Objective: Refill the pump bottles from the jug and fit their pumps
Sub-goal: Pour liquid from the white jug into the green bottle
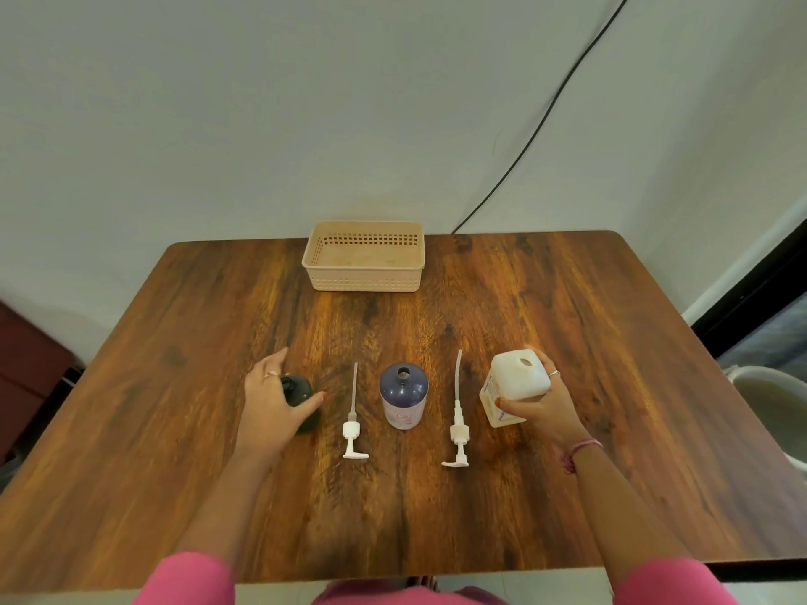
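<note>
Right hand [543, 406]: fingers curled round the white jug [515, 384], thumb across its near face, other fingers wrapping the far right side; ring visible on one finger. Firm hold, right of centre in the frame.
White jug: open round mouth on top, label on the lower side; cannot tell if its base touches the table.
Left hand [270, 401]: thumb spread out and curved round the near side of the dark bottle [300, 397], fingers reaching past its far left side; hand wraps it, though how tightly is unclear.
Dark bottle: upright, left of centre, mostly hidden by the hand; neck open, no pump on it.
Left pump [353, 423]: lying flat just right of the dark bottle, tube pointing up the frame, touched by neither hand.
Purple bottle [402, 397]: upright at centre, between the two pumps, neck open.
Right pump [457, 423]: lying flat between the purple bottle and the jug, tube curved.
Basket [364, 281]: beige, at the table's far edge, upper centre.
Table [567, 299]: dark wood grain.
Cable [563, 85]: black, runs down the wall, upper right.
</note>
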